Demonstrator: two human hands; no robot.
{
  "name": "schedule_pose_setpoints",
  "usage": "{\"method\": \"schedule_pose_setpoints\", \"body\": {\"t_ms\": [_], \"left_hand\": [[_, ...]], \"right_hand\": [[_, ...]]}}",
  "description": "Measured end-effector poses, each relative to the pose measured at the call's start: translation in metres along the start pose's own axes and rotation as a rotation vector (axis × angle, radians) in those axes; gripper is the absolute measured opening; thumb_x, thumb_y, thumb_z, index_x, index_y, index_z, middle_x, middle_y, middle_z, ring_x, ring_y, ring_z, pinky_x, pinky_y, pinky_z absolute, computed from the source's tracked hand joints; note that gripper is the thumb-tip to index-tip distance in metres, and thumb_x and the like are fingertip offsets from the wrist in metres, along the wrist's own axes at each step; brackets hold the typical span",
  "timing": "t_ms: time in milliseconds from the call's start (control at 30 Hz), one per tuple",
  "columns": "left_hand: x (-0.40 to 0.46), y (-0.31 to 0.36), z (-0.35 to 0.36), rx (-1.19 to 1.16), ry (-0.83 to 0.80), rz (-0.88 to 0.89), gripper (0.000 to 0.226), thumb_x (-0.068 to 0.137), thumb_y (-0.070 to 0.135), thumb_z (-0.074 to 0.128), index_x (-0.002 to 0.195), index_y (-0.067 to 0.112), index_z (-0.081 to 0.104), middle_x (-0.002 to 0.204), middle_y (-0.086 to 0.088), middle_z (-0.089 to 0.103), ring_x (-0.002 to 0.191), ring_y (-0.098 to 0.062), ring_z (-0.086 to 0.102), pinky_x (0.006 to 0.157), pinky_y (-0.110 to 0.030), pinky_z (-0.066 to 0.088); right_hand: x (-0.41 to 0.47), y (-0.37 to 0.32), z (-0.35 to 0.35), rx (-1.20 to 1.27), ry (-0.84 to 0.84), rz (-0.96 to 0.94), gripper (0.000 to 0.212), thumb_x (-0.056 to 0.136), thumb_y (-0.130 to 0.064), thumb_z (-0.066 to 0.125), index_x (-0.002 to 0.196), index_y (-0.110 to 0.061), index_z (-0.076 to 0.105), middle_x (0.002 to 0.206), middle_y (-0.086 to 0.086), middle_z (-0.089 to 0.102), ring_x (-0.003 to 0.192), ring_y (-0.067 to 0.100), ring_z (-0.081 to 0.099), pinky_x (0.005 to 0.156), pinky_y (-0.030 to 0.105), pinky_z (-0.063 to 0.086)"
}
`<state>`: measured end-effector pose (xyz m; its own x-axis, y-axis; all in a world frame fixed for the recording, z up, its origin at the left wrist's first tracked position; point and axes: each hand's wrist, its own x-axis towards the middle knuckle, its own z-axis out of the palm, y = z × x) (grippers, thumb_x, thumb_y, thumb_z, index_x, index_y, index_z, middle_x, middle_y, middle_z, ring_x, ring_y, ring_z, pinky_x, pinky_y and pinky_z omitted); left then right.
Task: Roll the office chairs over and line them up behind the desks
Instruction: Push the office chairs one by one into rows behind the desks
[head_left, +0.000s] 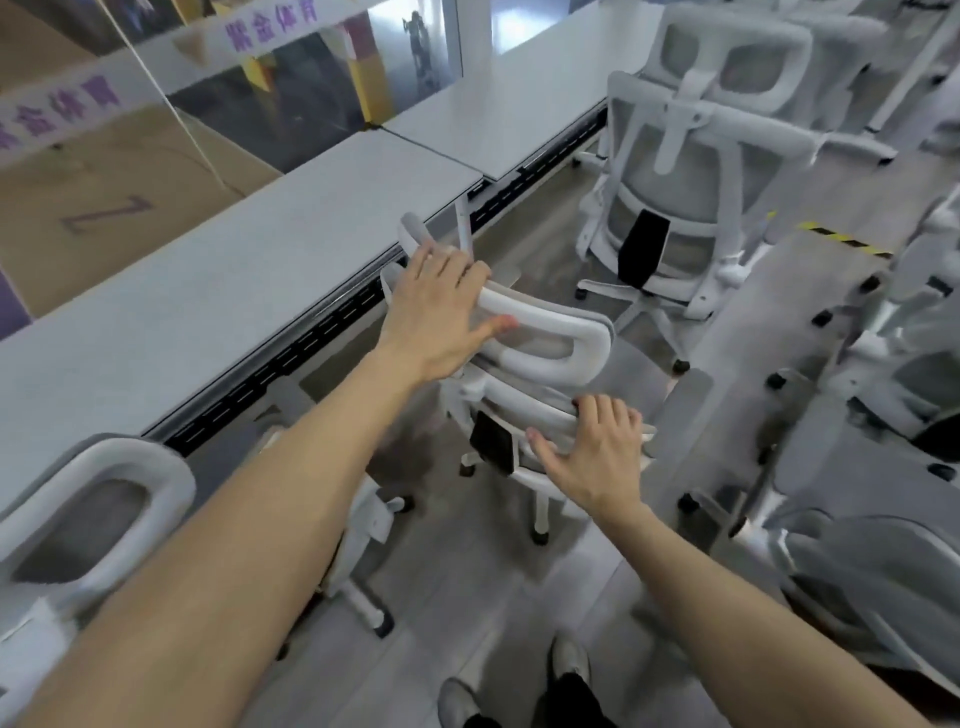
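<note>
A white-framed office chair with grey mesh (550, 338) stands in front of me, close behind the grey desk (208, 291). My left hand (441, 312) grips the left end of its headrest, fingers over the top and thumb on the near side. My right hand (597, 452) grips the top edge of the backrest lower down, fingers curled over it. A second chair (691, 171) stands farther along behind the adjoining desk (498, 114). A third chair's headrest (93, 514) shows at the near left by the desk.
Several more chairs (883, 415) crowd the right side, castors and bases pointing into the aisle. A glass partition (156, 78) runs behind the desks. Yellow-black tape (841, 239) marks the floor. My shoes (566, 660) stand on the grey floor below.
</note>
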<state>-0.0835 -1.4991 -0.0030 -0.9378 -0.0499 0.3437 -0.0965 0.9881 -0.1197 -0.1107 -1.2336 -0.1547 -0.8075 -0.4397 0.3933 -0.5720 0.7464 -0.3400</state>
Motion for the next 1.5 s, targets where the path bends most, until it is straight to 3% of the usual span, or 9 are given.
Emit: {"method": "schedule_pose_setpoints", "body": {"t_ms": [200, 300, 400, 467, 567, 800, 1200, 1500], "left_hand": [[-0.021, 0.048, -0.011, 0.018, 0.103, -0.097, 0.073, 0.101, 0.082, 0.046, 0.123, 0.016, 0.066, 0.119, -0.005, 0.067, 0.119, -0.030, 0.059, 0.122, -0.055, 0.033], [-0.023, 0.066, -0.012, -0.041, 0.229, -0.069, 0.065, 0.099, 0.079, 0.055, 0.113, 0.017, 0.070, 0.105, -0.003, 0.064, 0.103, -0.029, 0.058, 0.108, -0.051, 0.042], [-0.013, 0.060, -0.010, -0.147, 0.219, 0.000, 0.059, 0.097, 0.076, 0.062, 0.106, 0.018, 0.072, 0.097, -0.001, 0.063, 0.096, -0.028, 0.058, 0.097, -0.047, 0.047], [-0.010, 0.058, -0.006, -0.131, 0.179, -0.026, 0.066, 0.095, 0.082, 0.059, 0.098, 0.017, 0.070, 0.091, 0.000, 0.064, 0.090, -0.026, 0.059, 0.092, -0.043, 0.047], [-0.019, 0.074, -0.001, -0.064, 0.251, -0.112, 0.070, 0.095, 0.084, 0.058, 0.093, 0.014, 0.067, 0.083, -0.001, 0.058, 0.080, -0.025, 0.055, 0.080, -0.040, 0.042], [-0.025, 0.078, 0.005, -0.005, 0.362, -0.181, 0.066, 0.095, 0.079, 0.064, 0.095, 0.014, 0.069, 0.082, -0.003, 0.060, 0.079, -0.027, 0.057, 0.077, -0.042, 0.042], [0.010, 0.033, 0.034, 0.074, 0.428, -0.283, 0.053, 0.091, 0.066, 0.072, 0.110, 0.017, 0.076, 0.092, -0.001, 0.069, 0.081, -0.027, 0.063, 0.077, -0.045, 0.048], [0.049, 0.008, 0.057, 0.164, 0.489, -0.347, 0.049, 0.092, 0.063, 0.071, 0.103, 0.015, 0.076, 0.088, -0.002, 0.068, 0.074, -0.029, 0.060, 0.068, -0.043, 0.045]], "right_hand": [[-0.003, 0.045, -0.012, 0.084, 0.059, -0.094, 0.063, 0.085, -0.074, 0.073, 0.096, -0.012, 0.068, 0.090, 0.002, 0.063, 0.089, 0.028, 0.060, 0.090, 0.044, 0.046], [0.007, 0.078, -0.027, 0.094, 0.037, -0.146, 0.073, 0.079, -0.084, 0.074, 0.092, -0.013, 0.066, 0.087, 0.001, 0.062, 0.087, 0.026, 0.059, 0.087, 0.044, 0.047], [0.023, 0.105, -0.039, 0.077, -0.001, -0.165, 0.082, 0.073, -0.094, 0.069, 0.090, -0.015, 0.063, 0.089, 0.000, 0.061, 0.089, 0.025, 0.057, 0.091, 0.045, 0.047], [0.031, 0.117, -0.041, 0.062, -0.002, -0.163, 0.085, 0.070, -0.097, 0.068, 0.092, -0.015, 0.064, 0.092, 0.000, 0.060, 0.094, 0.026, 0.056, 0.098, 0.046, 0.045], [0.038, 0.126, -0.037, 0.095, 0.037, -0.158, 0.087, 0.067, -0.096, 0.073, 0.090, -0.013, 0.064, 0.092, 0.001, 0.058, 0.095, 0.028, 0.054, 0.098, 0.046, 0.044], [0.070, 0.132, -0.021, 0.182, 0.047, -0.252, 0.087, 0.064, -0.095, 0.076, 0.084, -0.012, 0.062, 0.088, 0.002, 0.055, 0.091, 0.029, 0.052, 0.095, 0.048, 0.044], [0.179, 0.118, 0.028, 0.181, -0.122, -0.414, 0.089, 0.068, -0.100, 0.069, 0.092, -0.014, 0.066, 0.093, -0.003, 0.053, 0.098, 0.026, 0.049, 0.108, 0.046, 0.042], [0.259, 0.106, 0.054, 0.204, -0.214, -0.522, 0.086, 0.065, -0.097, 0.074, 0.096, -0.017, 0.067, 0.096, -0.006, 0.053, 0.102, 0.025, 0.050, 0.106, 0.044, 0.046]]}}
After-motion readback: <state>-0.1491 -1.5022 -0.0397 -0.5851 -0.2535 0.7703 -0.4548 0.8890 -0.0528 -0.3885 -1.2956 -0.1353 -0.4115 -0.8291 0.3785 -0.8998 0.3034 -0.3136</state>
